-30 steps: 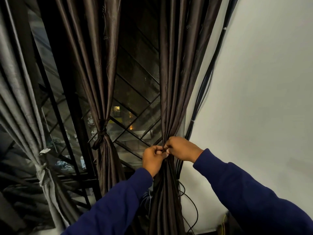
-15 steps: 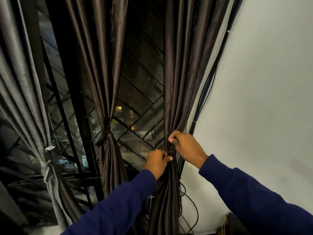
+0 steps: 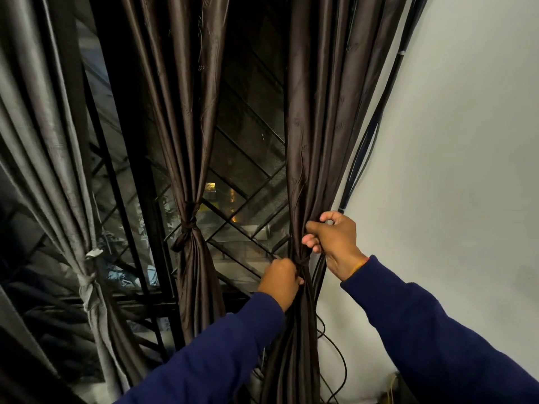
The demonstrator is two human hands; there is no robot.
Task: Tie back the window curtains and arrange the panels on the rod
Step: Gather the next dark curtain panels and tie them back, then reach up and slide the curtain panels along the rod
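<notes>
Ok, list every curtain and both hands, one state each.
Right curtain: gathered, tie knotted at the waist.
Middle curtain: tied back.
Grey curtain: tied back.
Left hand: grips the right curtain just below the tie.
Right hand: grips its folds above the tie.

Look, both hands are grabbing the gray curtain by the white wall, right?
Not quite: the curtain is dark brown, not gray. The head view shows the left hand and right hand gripping it beside the white wall; the gray curtain hangs far left.
</notes>
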